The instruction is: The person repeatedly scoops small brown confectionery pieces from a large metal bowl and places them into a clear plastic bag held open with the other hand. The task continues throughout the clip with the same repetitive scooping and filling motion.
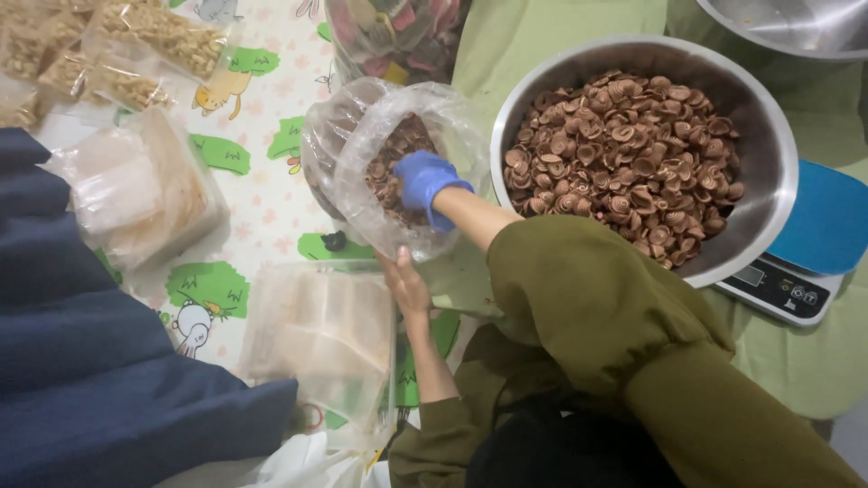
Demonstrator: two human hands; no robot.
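My right hand (425, 181), in a blue glove, reaches inside a clear plastic bag (362, 194) partly filled with small brown shell-shaped snacks (395, 149). Its fingers are buried among the snacks, so I cannot tell what they grip. My bare left hand (405, 282) holds the bag's lower edge from below. To the right, a large steel bowl (778, 172) is heaped with the same brown snacks (624, 149).
A kitchen scale (779, 287) with a blue platform stands beside the bowl. A stack of empty clear bags (325, 334) lies by my left hand. Filled snack bags (136, 185) and dark blue cloth (81, 361) are at the left; another steel bowl (796, 27) sits at the top right.
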